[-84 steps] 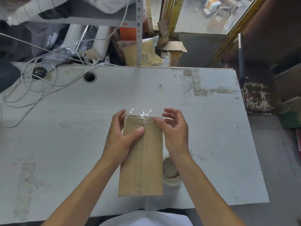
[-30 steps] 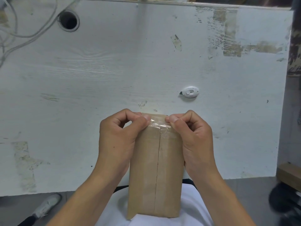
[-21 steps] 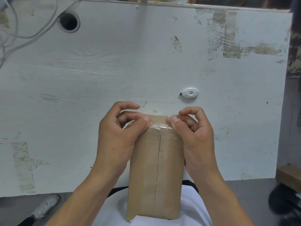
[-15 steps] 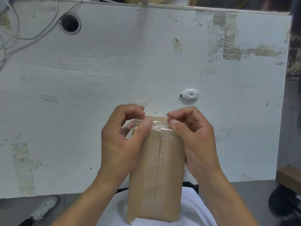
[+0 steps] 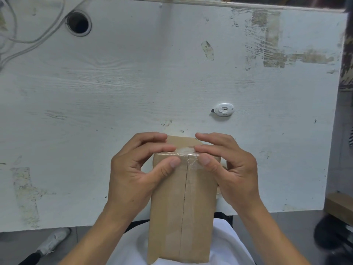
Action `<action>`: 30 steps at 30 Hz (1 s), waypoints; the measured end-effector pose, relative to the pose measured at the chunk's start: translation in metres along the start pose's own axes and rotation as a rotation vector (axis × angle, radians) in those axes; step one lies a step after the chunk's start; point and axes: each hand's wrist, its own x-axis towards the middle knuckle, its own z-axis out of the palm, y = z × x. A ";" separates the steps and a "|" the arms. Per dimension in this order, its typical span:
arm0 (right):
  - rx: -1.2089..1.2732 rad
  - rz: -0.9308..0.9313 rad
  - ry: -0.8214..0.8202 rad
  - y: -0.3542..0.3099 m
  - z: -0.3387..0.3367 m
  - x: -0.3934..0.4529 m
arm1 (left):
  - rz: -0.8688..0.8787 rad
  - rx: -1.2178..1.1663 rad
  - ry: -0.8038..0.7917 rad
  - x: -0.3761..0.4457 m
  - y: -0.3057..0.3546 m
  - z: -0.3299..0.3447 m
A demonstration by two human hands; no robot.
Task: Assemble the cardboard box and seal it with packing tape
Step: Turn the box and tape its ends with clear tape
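Observation:
A long brown cardboard box (image 5: pixel 181 211) is held above the table's near edge, its closed flaps meeting in a centre seam that faces me. Clear packing tape (image 5: pixel 186 151) is wrapped over the far top edge of the box. My left hand (image 5: pixel 137 169) grips the box's left side, thumb pressing on the top face near the tape. My right hand (image 5: pixel 227 169) grips the right side, thumb on the tape, fingers stretched over the far end. The roll of tape is mostly hidden behind my right hand.
The worn white table (image 5: pixel 133 92) carries a small white box cutter (image 5: pixel 223 110) just beyond the box. A cable hole (image 5: pixel 78 23) and white cables (image 5: pixel 23 41) lie at the far left. The table's right edge borders a wooden block (image 5: pixel 342 206) on the floor.
Since a second ago my fingers have uncurled and now lie flat over the far end of the box, thumbs still pressing the tape. Earlier the box lay flat on the table.

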 end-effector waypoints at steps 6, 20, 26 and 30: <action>-0.060 0.086 -0.079 -0.001 -0.004 0.003 | -0.003 0.058 -0.073 0.005 -0.001 -0.003; 0.007 0.050 -0.313 0.012 -0.005 0.011 | 0.036 0.066 -0.305 0.020 -0.014 -0.010; -0.155 0.132 -0.364 0.005 -0.011 0.014 | -0.088 0.277 -0.273 0.015 -0.012 -0.012; -0.102 0.204 -0.320 -0.007 -0.013 0.006 | -0.075 0.240 -0.265 -0.006 -0.003 -0.009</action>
